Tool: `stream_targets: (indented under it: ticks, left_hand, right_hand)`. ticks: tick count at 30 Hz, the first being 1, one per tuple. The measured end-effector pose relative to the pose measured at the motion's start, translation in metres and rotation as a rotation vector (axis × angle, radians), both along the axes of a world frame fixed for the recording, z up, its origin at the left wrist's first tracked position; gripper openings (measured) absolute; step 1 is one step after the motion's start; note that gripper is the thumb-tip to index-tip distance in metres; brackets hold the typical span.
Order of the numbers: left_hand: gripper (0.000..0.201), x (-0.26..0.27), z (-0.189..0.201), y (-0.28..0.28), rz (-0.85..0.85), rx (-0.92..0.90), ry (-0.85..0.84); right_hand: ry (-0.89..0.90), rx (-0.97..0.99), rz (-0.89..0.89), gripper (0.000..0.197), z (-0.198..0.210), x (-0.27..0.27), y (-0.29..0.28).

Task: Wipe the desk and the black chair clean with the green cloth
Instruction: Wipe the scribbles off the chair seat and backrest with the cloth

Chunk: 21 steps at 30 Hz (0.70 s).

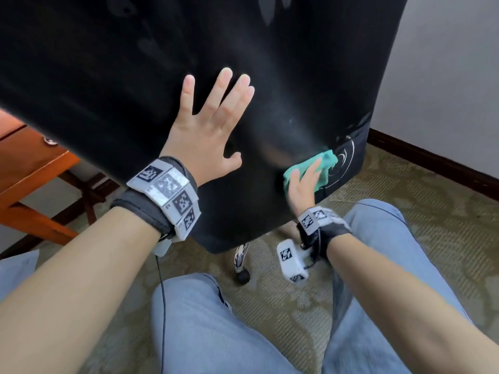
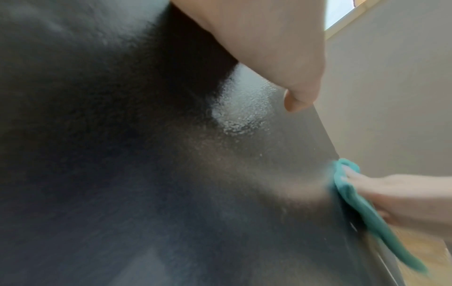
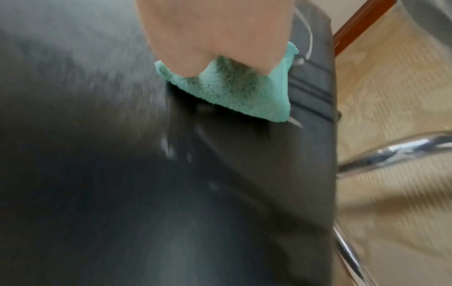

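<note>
The black chair point(image 1: 135, 76) fills the upper head view, its smooth back turned to me. My left hand point(image 1: 213, 122) lies flat on that back with fingers spread; its thumb and palm point(image 2: 269, 48) show in the left wrist view. Lower right, my right hand point(image 1: 305, 179) presses the green cloth point(image 1: 328, 157) against the chair back near its right edge, fingers stretched over it. The cloth point(image 2: 352, 195) under the right hand point(image 2: 396, 195) also shows from the left wrist. In the right wrist view the cloth point(image 3: 244, 92) sticks out below my palm point(image 3: 215, 34) on the blurred chair point(image 3: 122, 174).
The brown wooden desk point(image 1: 27, 163) stands at the left, partly behind the chair. A chrome chair leg point(image 1: 241, 256) with a castor stands on the patterned carpet point(image 1: 432, 238). My legs in blue jeans point(image 1: 205, 333) are in front. A white wall with dark baseboard point(image 1: 432, 160) runs at the right.
</note>
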<state>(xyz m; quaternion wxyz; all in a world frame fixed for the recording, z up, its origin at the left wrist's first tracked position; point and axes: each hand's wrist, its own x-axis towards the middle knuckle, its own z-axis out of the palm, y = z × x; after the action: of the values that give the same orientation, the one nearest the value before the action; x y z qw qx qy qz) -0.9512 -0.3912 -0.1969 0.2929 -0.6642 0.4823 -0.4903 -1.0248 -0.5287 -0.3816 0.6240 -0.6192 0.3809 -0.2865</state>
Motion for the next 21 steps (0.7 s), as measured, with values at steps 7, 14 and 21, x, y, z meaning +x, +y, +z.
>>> stream_targets:
  ticks: [7,14,21]
  left_hand:
    - [0.098,-0.005,-0.001,-0.005,-0.009,-0.024,0.025]
    - [0.099,-0.003,-0.003,-0.003,-0.008,-0.011,-0.014]
    - [0.098,-0.002,-0.003,0.0,-0.004,0.012,0.001]
  right_hand:
    - [-0.171,-0.002,-0.226,0.055,0.043,0.01,-0.048]
    - [-0.109,0.154,-0.129,0.061,0.006,0.015,0.035]
    - [0.167,0.265,0.039,0.065,-0.06,0.002,0.05]
